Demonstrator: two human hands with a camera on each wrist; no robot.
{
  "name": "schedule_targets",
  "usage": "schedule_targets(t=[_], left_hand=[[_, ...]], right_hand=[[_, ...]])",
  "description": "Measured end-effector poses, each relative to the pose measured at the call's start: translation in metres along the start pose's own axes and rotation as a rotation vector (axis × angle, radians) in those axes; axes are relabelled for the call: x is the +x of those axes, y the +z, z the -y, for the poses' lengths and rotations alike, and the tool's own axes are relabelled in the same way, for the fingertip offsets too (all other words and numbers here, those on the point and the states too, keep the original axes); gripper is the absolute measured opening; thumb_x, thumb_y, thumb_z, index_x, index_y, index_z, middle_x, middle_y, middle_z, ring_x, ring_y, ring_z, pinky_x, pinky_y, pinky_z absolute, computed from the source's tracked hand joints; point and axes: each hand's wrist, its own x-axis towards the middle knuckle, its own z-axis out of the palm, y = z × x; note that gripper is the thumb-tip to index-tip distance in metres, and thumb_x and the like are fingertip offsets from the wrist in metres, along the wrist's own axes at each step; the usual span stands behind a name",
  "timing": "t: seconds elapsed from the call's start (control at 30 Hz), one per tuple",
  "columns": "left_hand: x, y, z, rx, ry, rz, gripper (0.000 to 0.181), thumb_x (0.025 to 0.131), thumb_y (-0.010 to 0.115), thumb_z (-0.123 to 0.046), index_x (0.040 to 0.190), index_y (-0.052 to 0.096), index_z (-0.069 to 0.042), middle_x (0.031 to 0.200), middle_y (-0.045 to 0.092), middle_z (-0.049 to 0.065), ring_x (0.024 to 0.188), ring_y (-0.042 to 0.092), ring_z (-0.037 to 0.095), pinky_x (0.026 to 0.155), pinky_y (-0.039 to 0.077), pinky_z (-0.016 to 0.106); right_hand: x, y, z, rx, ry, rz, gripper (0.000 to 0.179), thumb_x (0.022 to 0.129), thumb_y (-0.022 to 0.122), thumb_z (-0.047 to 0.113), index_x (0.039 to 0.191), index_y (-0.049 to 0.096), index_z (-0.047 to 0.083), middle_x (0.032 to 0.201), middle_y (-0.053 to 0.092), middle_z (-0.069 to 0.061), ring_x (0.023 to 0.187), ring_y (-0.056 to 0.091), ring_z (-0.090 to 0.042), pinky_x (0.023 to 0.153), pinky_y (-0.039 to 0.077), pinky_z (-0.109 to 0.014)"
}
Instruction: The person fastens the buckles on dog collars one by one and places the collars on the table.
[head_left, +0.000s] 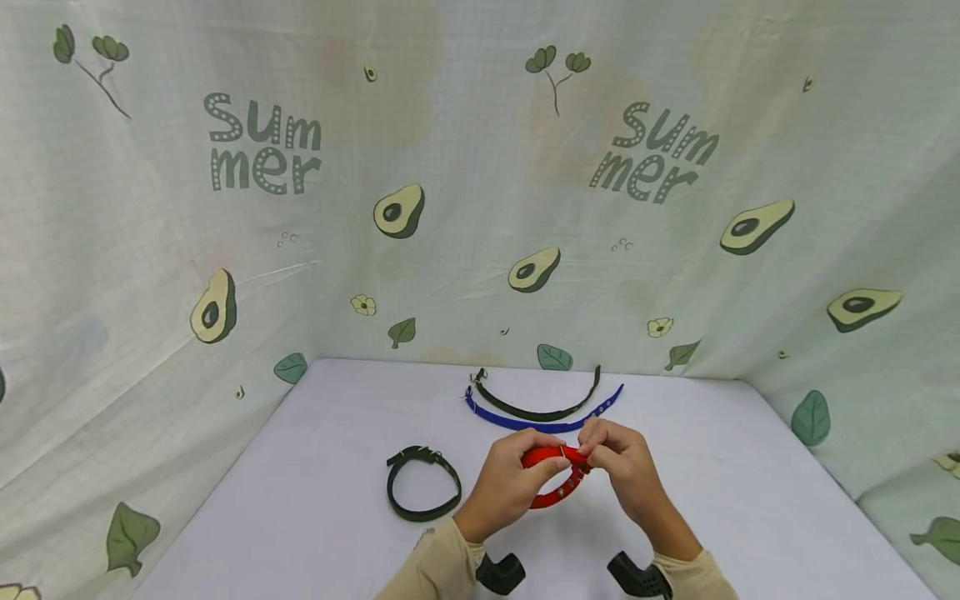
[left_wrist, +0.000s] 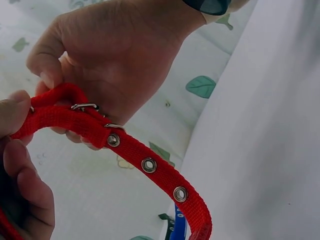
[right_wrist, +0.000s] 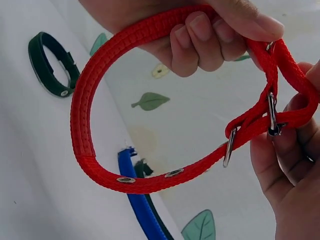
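A red collar (head_left: 557,497) is bent into a loop and held up above the table by both hands. My left hand (head_left: 512,482) grips the padded band, with its thumb along the strap in the right wrist view. My right hand (head_left: 628,468) pinches a strap section that bulges in a small loop by the metal buckle (right_wrist: 272,112). The strap runs through this buckle, and a metal ring (right_wrist: 229,148) sits beside it. Metal eyelets (left_wrist: 149,165) line the free stretch of the band.
On the white table (head_left: 315,467), a dark green collar (head_left: 422,518) lies in a closed loop to the left. Behind the hands, a blue collar (head_left: 517,425) and another dark green collar (head_left: 536,414) lie open in curves. A printed curtain (head_left: 465,150) stands behind.
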Motion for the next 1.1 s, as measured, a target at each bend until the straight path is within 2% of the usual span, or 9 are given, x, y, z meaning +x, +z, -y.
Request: schedule_targets(t=[0.2,0.37,0.53,0.67,0.8,0.93,1.1], left_hand=[[-0.001,0.000,0.000,-0.024,-0.040,0.003,0.023,0.092,0.074,-0.026,0.111,0.072,-0.012,0.104,0.071,-0.002,0.088,0.065,0.007,0.072,0.056,0.023],[-0.002,0.000,0.000,-0.046,-0.085,-0.001,0.025,0.092,0.075,-0.028,0.111,0.073,-0.012,0.105,0.071,-0.003,0.089,0.065,0.008,0.073,0.056,0.023],[0.000,0.000,-0.001,-0.044,-0.112,0.000,0.028,0.092,0.075,-0.031,0.112,0.073,-0.012,0.105,0.071,-0.004,0.088,0.066,0.008,0.073,0.056,0.024],[0.000,0.000,-0.001,-0.056,-0.152,0.002,0.027,0.093,0.074,-0.030,0.114,0.072,-0.013,0.103,0.071,-0.004,0.083,0.066,0.007,0.071,0.056,0.025],[0.000,-0.001,0.001,-0.115,-0.190,-0.008,0.028,0.093,0.074,-0.028,0.114,0.071,-0.010,0.096,0.070,-0.002,0.075,0.066,0.010,0.068,0.057,0.026],[0.001,-0.002,0.003,-0.195,-0.234,-0.040,0.028,0.094,0.072,-0.030,0.113,0.071,-0.010,0.091,0.069,0.000,0.072,0.066,0.016,0.068,0.057,0.027],[0.004,-0.006,0.006,-0.312,-0.286,-0.113,0.024,0.095,0.071,-0.030,0.110,0.071,-0.012,0.080,0.065,0.005,0.068,0.060,0.019,0.067,0.056,0.027]], right_hand=[[-0.001,0.001,0.000,-0.053,-0.041,0.031,0.033,0.085,0.045,-0.019,0.080,0.065,0.007,0.078,0.053,-0.009,0.071,0.053,-0.022,0.058,0.052,-0.031],[-0.001,0.002,0.000,-0.048,-0.043,0.047,0.032,0.087,0.046,-0.018,0.083,0.066,0.007,0.079,0.052,-0.009,0.070,0.054,-0.022,0.059,0.051,-0.030],[-0.002,0.002,-0.001,-0.054,-0.005,0.050,0.030,0.088,0.047,-0.017,0.088,0.067,0.005,0.084,0.055,-0.012,0.073,0.056,-0.023,0.063,0.053,-0.030],[-0.003,0.003,-0.002,-0.071,0.055,0.038,0.021,0.090,0.052,-0.012,0.097,0.066,0.003,0.093,0.059,-0.015,0.080,0.061,-0.023,0.072,0.056,-0.029],[-0.005,0.006,-0.003,-0.068,0.111,0.013,0.016,0.094,0.059,-0.004,0.109,0.061,-0.001,0.104,0.059,-0.021,0.092,0.065,-0.023,0.080,0.057,-0.030],[-0.005,0.011,-0.005,-0.040,0.132,-0.032,0.017,0.097,0.064,0.004,0.111,0.059,-0.004,0.107,0.060,-0.019,0.094,0.065,-0.023,0.080,0.057,-0.030],[-0.005,0.018,-0.010,-0.069,0.071,-0.059,0.017,0.095,0.068,0.005,0.112,0.067,0.001,0.108,0.065,-0.013,0.093,0.067,-0.021,0.080,0.057,-0.029]])
